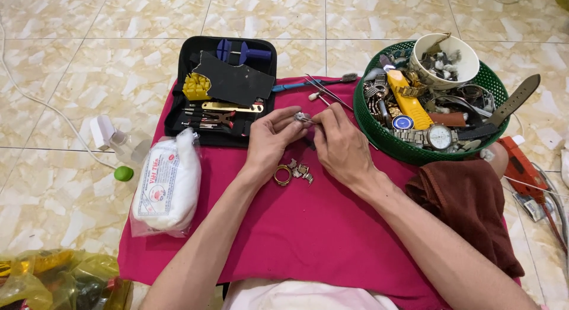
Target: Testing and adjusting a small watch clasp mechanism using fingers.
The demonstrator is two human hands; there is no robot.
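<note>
1. Your left hand (269,138) was curled, thumb and fingertips pinched on a small metal watch part (302,117) held up over the magenta cloth (308,227), just in front of the open tool kit (222,90).
2. Your right hand (341,145) met it from the other side, fingers closed on what looked like a thin tool or pin at the same part; it was too small to tell which.
3. The part sat between both sets of fingertips, raised off the cloth rather than resting on it.
4. Judging from what lay below your hands, some disassembly looked done: a gold-coloured ring (282,175) and a cluster of loose metal links (301,169) lay on the cloth just beside your left wrist.
5. The piece in hand seemed the one being worked on, so I would place you midway, not at the finish.
6. Much looked untouched: the green basket (379,135) to your right held many watches, straps and a white cup (468,64) of bits.
7. A blue-handled brush (308,83) and a white bag of cotton (169,182) lay close by, neither in your grasp.
</note>
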